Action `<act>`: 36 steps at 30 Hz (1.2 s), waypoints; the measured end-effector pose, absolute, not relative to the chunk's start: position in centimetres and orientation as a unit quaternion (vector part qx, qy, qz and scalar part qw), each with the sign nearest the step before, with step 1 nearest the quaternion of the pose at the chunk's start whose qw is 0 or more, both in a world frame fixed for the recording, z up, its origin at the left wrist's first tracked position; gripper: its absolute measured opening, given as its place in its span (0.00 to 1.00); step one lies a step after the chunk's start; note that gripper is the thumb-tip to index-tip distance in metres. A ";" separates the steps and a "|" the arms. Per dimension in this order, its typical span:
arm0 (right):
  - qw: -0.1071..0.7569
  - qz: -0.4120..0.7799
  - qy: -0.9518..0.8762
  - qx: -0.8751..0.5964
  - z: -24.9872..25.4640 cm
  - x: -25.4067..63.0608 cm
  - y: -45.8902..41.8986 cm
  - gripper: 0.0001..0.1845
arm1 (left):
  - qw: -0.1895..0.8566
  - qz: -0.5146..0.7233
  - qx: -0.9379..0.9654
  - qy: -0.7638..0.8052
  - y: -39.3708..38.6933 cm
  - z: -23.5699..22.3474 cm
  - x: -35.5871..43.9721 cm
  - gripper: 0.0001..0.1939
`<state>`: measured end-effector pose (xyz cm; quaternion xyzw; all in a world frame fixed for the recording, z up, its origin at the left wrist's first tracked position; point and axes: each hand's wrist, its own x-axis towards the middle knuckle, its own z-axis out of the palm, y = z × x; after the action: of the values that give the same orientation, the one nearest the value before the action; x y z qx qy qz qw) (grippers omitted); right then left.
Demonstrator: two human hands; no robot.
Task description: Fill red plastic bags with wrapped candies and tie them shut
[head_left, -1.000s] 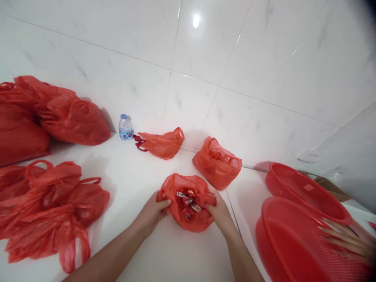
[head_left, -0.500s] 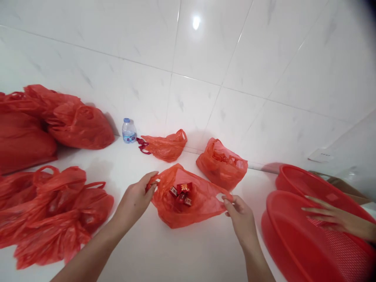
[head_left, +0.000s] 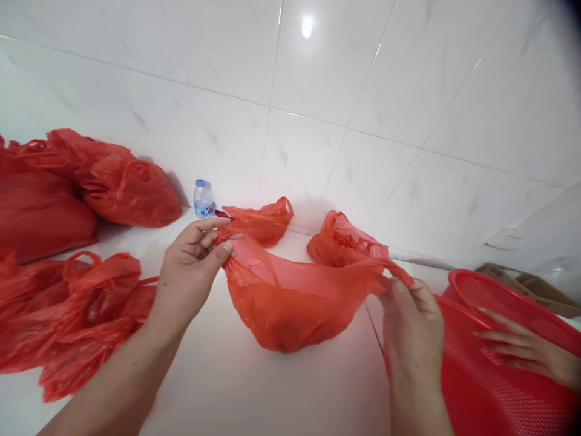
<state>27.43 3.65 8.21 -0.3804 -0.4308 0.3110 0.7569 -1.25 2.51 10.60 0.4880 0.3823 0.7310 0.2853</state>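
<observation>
A thin red plastic bag (head_left: 295,309) is stretched between my two hands over the white table. My left hand (head_left: 190,260) pinches its left handle, fingers closed. At the other side my right hand (head_left: 411,309) grips the right handle. The bag's lower part sags and bulges with contents, which its front wall now hides. Just behind it sit a small red bag (head_left: 261,224) with handles up and another red bag (head_left: 345,242) with its mouth open, full of crumpled red material.
Filled red bags (head_left: 131,188) and a heap of loose red bags (head_left: 86,309) lie at left. A small water bottle (head_left: 204,198) stands by the tiled wall. At right are red plastic baskets (head_left: 472,357), another person's hand (head_left: 526,345) over them, and a cardboard box (head_left: 531,287).
Both my hands have raised the bag by its handles and spread wider apart. The small red packets seen inside it earlier are now out of sight.
</observation>
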 end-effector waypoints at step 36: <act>0.461 0.581 -0.558 -0.373 2.2 23.2 5.8 0.09 | 0.579 0.524 0.451 0.433 2.5 -0.1 0.3 0.17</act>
<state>23.16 5.80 2.22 -0.3730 -0.5576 0.5811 0.4608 0.28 2.46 -0.13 0.4506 0.4330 0.5236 0.5790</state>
